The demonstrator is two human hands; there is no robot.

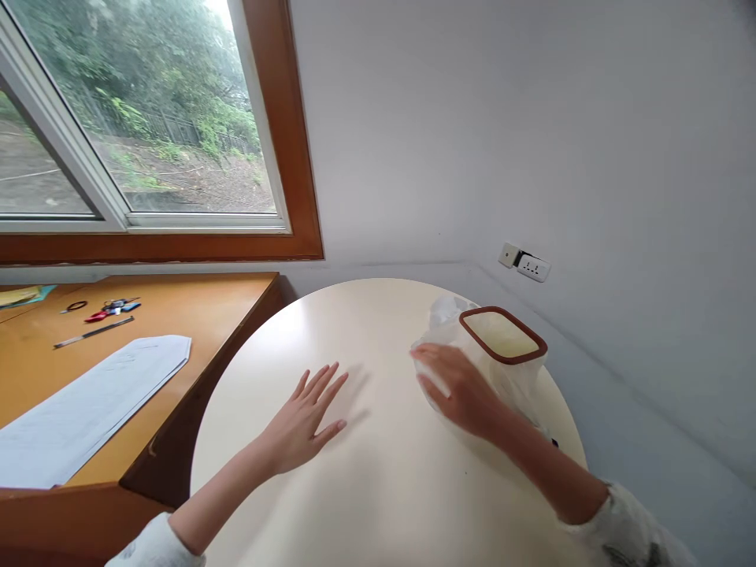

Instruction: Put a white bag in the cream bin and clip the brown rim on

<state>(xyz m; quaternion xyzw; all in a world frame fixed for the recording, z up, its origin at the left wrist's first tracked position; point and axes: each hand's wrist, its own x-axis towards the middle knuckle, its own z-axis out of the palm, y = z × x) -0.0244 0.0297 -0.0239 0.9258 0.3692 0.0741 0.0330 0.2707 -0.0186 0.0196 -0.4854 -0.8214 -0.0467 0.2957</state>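
Note:
My left hand [310,417] hovers over or rests lightly on the left-middle of a round cream table [378,504], fingers spread and holding nothing. Over on the right, my right hand [464,390] reaches across a crumpled see-through plastic bag [442,315]. Its fingers are stretched forward with the thumb apart; whether they touch the bag is hard to see. Just beyond that hand stands a container or small bin with a brown rounded-rectangle rim [513,360]. Pale plastic hangs around its sides, and its inside looks pale yellow.
An orange-brown wooden desk [230,315] adjoins on the left, with white papers [112,402], a pen [94,333], keys [118,307] and a black ring [76,306]. Wall sockets [533,268] sit behind the table at right. A window [177,118] is at upper left.

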